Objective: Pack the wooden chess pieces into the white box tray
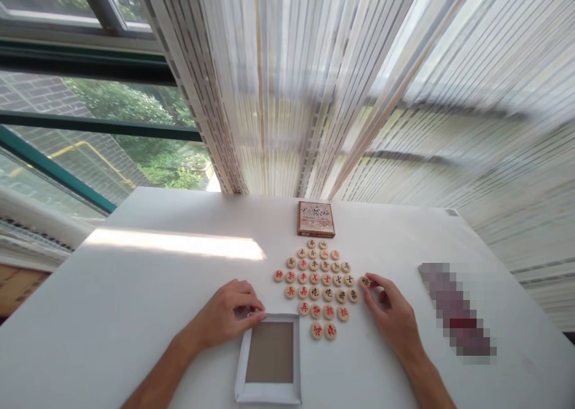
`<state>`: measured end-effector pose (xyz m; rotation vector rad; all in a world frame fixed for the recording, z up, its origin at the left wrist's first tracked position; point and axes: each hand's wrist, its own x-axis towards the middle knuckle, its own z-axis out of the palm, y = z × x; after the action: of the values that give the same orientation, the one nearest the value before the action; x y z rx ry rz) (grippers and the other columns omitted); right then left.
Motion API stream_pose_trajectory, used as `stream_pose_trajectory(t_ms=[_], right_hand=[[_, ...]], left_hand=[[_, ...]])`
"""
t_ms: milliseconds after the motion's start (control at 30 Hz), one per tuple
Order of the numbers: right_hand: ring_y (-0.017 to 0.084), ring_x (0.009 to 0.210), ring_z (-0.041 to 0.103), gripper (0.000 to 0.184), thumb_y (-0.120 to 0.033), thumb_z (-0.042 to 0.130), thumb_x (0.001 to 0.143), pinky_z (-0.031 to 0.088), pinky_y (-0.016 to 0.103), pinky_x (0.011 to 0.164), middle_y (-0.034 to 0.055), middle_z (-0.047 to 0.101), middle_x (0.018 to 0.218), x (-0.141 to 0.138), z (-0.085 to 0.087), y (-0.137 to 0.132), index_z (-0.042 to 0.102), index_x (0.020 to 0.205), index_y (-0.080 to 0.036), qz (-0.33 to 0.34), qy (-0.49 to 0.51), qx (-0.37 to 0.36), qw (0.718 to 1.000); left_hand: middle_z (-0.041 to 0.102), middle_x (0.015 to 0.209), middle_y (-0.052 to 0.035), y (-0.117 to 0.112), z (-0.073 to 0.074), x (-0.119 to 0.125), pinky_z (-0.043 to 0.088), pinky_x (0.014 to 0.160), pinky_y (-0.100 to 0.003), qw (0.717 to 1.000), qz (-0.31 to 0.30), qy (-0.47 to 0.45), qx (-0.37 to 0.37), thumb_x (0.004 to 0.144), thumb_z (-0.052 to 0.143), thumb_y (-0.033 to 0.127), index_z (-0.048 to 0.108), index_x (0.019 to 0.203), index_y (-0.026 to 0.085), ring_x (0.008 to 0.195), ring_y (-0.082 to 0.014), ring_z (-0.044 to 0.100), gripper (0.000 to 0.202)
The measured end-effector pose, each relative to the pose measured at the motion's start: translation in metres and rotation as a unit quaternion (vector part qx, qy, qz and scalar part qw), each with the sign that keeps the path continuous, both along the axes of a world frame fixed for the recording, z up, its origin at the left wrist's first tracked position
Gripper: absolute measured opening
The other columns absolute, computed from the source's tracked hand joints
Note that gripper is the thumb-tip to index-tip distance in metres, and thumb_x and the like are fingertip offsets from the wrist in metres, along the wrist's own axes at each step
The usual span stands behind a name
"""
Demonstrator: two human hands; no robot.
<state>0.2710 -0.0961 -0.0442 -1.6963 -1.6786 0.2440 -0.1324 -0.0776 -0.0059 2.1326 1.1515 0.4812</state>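
The right hand (393,313) pinches a black-lettered disc (364,281) at the right end of the cluster of chess pieces (314,278), where red 兵 and 相 are readable. The left hand (222,314) grips the near white tray (271,354) by its far-left corner. Beyond the pieces, the far box (316,218) is labelled "Chinese chess".

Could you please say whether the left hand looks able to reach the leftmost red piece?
Probably yes: only tabletop appears between the left hand, at the white tray, and that red piece.
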Motion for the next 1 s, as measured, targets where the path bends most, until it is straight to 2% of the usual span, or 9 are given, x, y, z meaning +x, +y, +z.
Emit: stream_pose_trajectory(t_ms=[133,267,467,600,733,900,1000], right_hand=[[0.019,0.074,0.061,0.033,-0.047,0.063,0.093,0.056,0.033,0.071,0.0038,0.070,0.096,-0.001,0.002,-0.005,0.066,0.118,-0.025,-0.022,0.024,-0.010,0.999],[0.020,0.080,0.065,0.035,-0.044,0.060,0.095,0.058,0.037,0.082,0.0075,0.067,0.105,0.000,-0.002,-0.011,0.066,0.121,-0.022,-0.024,0.028,0.006,0.999],[0.021,0.083,0.069,0.033,-0.044,0.060,0.094,0.060,0.040,0.086,0.0103,0.066,0.113,-0.001,-0.007,-0.017,0.070,0.117,-0.022,-0.044,0.045,-0.010,0.998],[0.024,0.090,0.072,0.036,-0.048,0.063,0.091,0.060,0.043,0.090,0.0101,0.070,0.115,0.000,-0.005,-0.019,0.070,0.115,-0.022,-0.055,0.099,-0.043,0.993],[0.027,0.098,0.075,0.041,-0.053,0.068,0.087,0.061,0.043,0.094,0.0094,0.075,0.112,0.000,-0.004,-0.023,0.069,0.114,-0.022,-0.071,0.185,-0.095,0.976],[0.025,0.095,0.075,0.037,-0.051,0.070,0.086,0.063,0.040,0.091,0.0092,0.077,0.109,-0.014,0.001,-0.035,0.071,0.110,-0.022,-0.045,0.230,-0.095,0.968],[0.024,0.097,0.073,0.026,-0.043,0.068,0.091,0.063,0.038,0.092,0.0089,0.074,0.109,-0.031,0.011,-0.044,0.073,0.107,-0.024,0.020,0.209,-0.066,0.976]], left_hand=[[0.071,0.085,-0.0029,0.000,0.000,0.000,0.044,0.079,-0.032,1.000,0.002,-0.004,0.004,0.092,0.069,0.031,0.078,0.090,0.025,0.081,-0.0183,0.060,0.011],[0.070,0.082,-0.0032,0.000,0.002,0.001,0.044,0.078,-0.032,1.000,0.005,-0.011,0.004,0.095,0.064,0.029,0.077,0.086,0.023,0.079,-0.0181,0.059,0.017],[0.070,0.079,-0.0038,0.001,0.002,0.000,0.046,0.077,-0.032,1.000,0.007,-0.021,0.009,0.095,0.064,0.029,0.076,0.084,0.021,0.076,-0.0179,0.058,0.018],[0.071,0.083,-0.0035,0.000,-0.001,0.000,0.046,0.077,-0.031,1.000,0.007,-0.022,0.002,0.090,0.071,0.030,0.078,0.088,0.023,0.078,-0.0180,0.060,0.010],[0.073,0.085,-0.0031,0.001,-0.003,0.000,0.045,0.079,-0.032,1.000,0.001,-0.013,0.012,0.089,0.072,0.030,0.079,0.087,0.024,0.080,-0.0181,0.062,0.009],[0.073,0.083,-0.0028,0.001,-0.002,0.001,0.044,0.080,-0.033,1.000,-0.006,-0.007,0.020,0.090,0.071,0.031,0.079,0.085,0.024,0.080,-0.0178,0.062,0.011],[0.073,0.082,-0.0034,0.001,-0.001,0.002,0.045,0.081,-0.034,1.000,-0.007,-0.007,0.026,0.091,0.069,0.032,0.078,0.085,0.023,0.078,-0.0179,0.062,0.014]])
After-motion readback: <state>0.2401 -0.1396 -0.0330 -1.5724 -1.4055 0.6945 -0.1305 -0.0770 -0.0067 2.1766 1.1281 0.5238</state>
